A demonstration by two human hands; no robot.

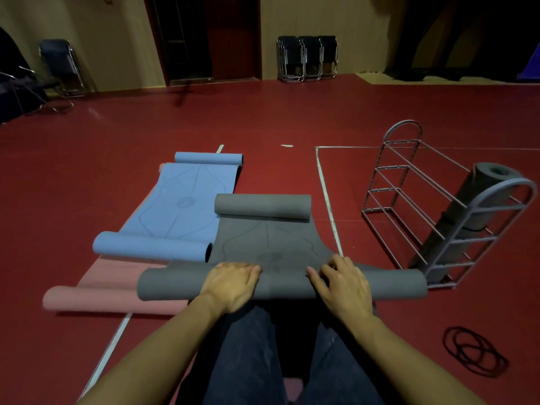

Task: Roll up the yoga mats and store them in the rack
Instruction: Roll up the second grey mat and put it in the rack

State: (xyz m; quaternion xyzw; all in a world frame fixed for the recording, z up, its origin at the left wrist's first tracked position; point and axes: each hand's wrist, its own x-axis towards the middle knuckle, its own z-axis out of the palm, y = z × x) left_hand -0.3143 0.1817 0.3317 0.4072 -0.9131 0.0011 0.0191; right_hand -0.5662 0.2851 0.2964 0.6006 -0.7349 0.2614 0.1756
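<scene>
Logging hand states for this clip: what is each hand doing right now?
Left hand: open, fingers straight, pressing on the grey mat's near roll.
Right hand: fingers bent, resting on the same roll; a grip cannot be told.

Dim indoor light is falling from above me; corners are darkening, the wide lens is bending edges, far wall is blurring softly.
</scene>
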